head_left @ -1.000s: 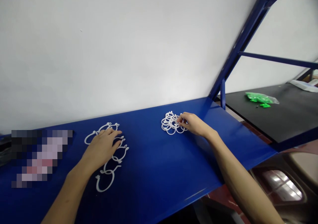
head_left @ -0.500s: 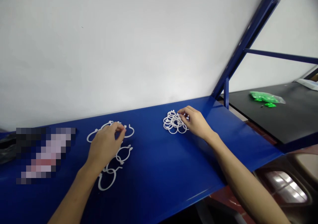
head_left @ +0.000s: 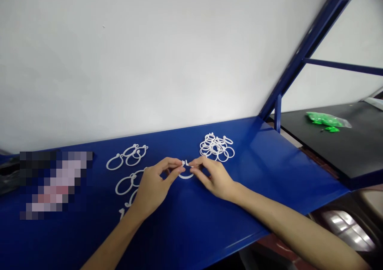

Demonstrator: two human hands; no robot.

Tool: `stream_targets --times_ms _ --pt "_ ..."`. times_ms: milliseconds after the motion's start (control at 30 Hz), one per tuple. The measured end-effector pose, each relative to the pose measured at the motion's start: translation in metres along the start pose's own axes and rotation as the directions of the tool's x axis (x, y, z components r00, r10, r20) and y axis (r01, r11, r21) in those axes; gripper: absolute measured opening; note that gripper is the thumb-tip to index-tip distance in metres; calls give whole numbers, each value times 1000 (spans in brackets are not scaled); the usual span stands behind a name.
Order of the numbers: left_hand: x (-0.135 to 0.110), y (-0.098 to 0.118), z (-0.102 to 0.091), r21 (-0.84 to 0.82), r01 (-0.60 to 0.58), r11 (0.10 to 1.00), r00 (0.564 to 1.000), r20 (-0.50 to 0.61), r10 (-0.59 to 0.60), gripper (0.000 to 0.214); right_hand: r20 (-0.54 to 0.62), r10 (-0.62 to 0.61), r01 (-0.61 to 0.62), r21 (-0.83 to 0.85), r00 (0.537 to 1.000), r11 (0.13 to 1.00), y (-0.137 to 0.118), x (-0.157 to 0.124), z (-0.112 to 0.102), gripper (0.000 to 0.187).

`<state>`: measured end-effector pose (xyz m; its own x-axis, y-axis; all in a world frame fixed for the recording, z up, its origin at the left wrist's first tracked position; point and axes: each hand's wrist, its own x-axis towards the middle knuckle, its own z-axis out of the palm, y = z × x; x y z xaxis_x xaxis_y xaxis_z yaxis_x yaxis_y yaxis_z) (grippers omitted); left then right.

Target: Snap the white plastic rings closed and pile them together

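A white plastic snap ring (head_left: 186, 177), like a shower curtain ring, is held low over the blue table between both hands, its two small ends apart at the top. My left hand (head_left: 155, 184) pinches its left side with thumb and fingers. On the opposite side, my right hand (head_left: 214, 177) pinches it the same way. Several more white rings (head_left: 115, 163) lie spread to the left, some partly hidden behind my left hand and forearm. Just beyond my right hand is a heap of overlapping white rings (head_left: 216, 145).
The blue table (head_left: 191, 230) meets a white wall at the back. A blue metal frame (head_left: 278, 110) rises at its right end. Beyond stands a black table (head_left: 317, 150) with a clear bag of green pieces (head_left: 324, 119). A dark bag (head_left: 12, 172) and a pixelated patch are at far left.
My left hand has moved right, away from the spread rings, with an open ring. My right hand has left the heap and come nearer, and both hands now grip one ring.
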<state>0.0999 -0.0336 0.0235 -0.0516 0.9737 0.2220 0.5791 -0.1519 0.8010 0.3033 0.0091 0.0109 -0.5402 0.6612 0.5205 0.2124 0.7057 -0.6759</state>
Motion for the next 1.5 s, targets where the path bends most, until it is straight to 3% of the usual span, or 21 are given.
stream_targets --times_ms 200,367,467,567,633,700,767,833,967,1200,1300,1500 --pt "-5 1 7 68 -171 983 985 0 172 15 72 -67 68 -19 995 997 0 -3 -5 12" --pt "-10 -9 14 179 -359 916 931 -1 365 18 171 -126 146 -111 977 983 2 -11 -4 15" --pt "-9 -12 14 243 -420 874 905 48 422 22 203 -142 172 -138 969 975 4 -10 -3 17" --pt "-4 -11 6 294 -415 861 910 111 400 19 181 -148 181 -182 972 967 8 0 -9 17" --pt "3 -13 -6 345 -378 859 926 135 353 24 83 -115 134 -271 990 953 15 9 -21 17" --pt "10 -19 -22 408 -304 861 953 123 278 31 -67 -56 25 -397 996 918 26 16 -41 16" --pt "16 -29 -40 472 -229 852 973 146 181 35 -239 30 -150 -505 971 850 40 19 -65 15" --pt "20 -42 -56 521 -178 835 979 183 94 36 -310 100 -273 -587 945 762 53 19 -88 14" --pt "22 -60 -71 579 -153 801 952 304 -38 38 -259 236 -350 -645 937 680 69 17 -113 12" --pt "26 -57 -69 539 -138 831 935 349 -71 24 -113 369 -348 -654 923 672 74 15 -109 13" --pt "28 -57 -67 500 -134 856 947 320 -39 25 -111 367 -343 -665 924 663 74 14 -108 12" --pt "29 -54 -63 473 -109 874 988 147 44 25 -166 247 -292 -683 955 670 64 17 -105 15"
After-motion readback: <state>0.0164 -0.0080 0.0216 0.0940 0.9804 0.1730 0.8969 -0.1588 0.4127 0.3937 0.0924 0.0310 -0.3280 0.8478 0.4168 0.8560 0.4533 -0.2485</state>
